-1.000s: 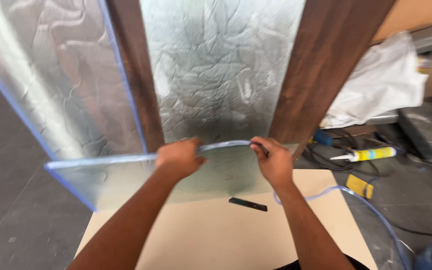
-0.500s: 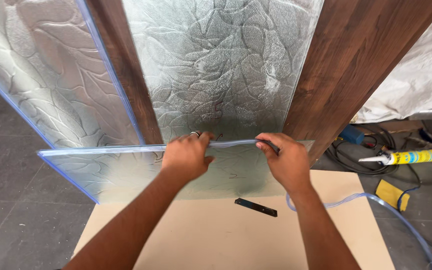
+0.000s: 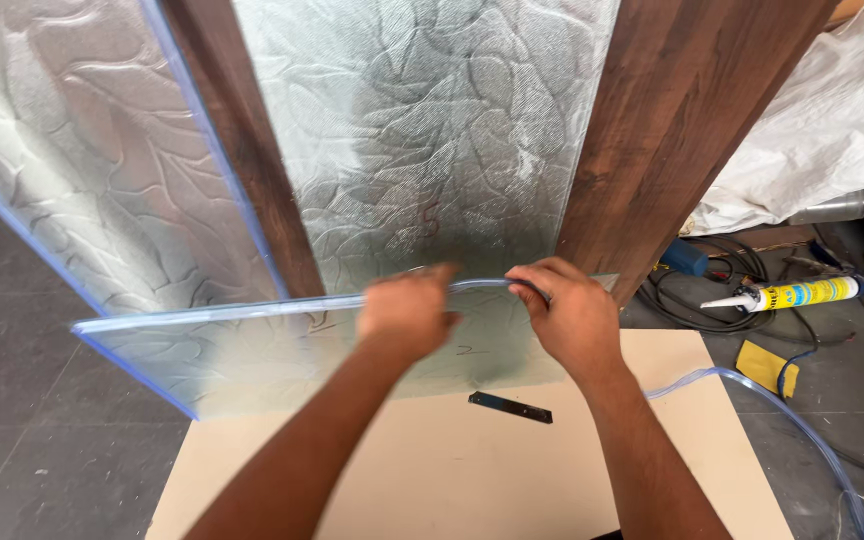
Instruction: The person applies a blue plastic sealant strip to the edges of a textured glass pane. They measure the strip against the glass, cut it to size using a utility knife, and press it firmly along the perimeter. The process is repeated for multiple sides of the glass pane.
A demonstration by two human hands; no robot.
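**Clear edging strip pressed onto patterned glass pane**

Head view: Both hands work at the near top edge of a textured glass pane (image 3: 282, 350) that lies flat across a pale board (image 3: 432, 470). The left hand (image 3: 407, 315) is curled over the pane's edge, fingers closed down on a clear flexible strip (image 3: 482, 286). The right hand (image 3: 567, 320) pinches the same strip between thumb and fingers just beside it. The strip's loose length trails off to the right, arcing over the board corner toward the floor (image 3: 782, 410).

Seating such a strip well likely calls for keeping it straight along the edge, pressing down a short stretch at a time, with the free end held slack rather than twisted.

By count: one flat pane under the hands; two upright textured panes (image 3: 422, 130) set in a frame with two dark wooden posts (image 3: 672, 120); one short black bar (image 3: 510, 407) on the board; one sealant tube (image 3: 802, 294) on the floor at right, near one yellow block (image 3: 767, 365), a coil of black cable (image 3: 692, 300) and a white sheet (image 3: 832, 120).
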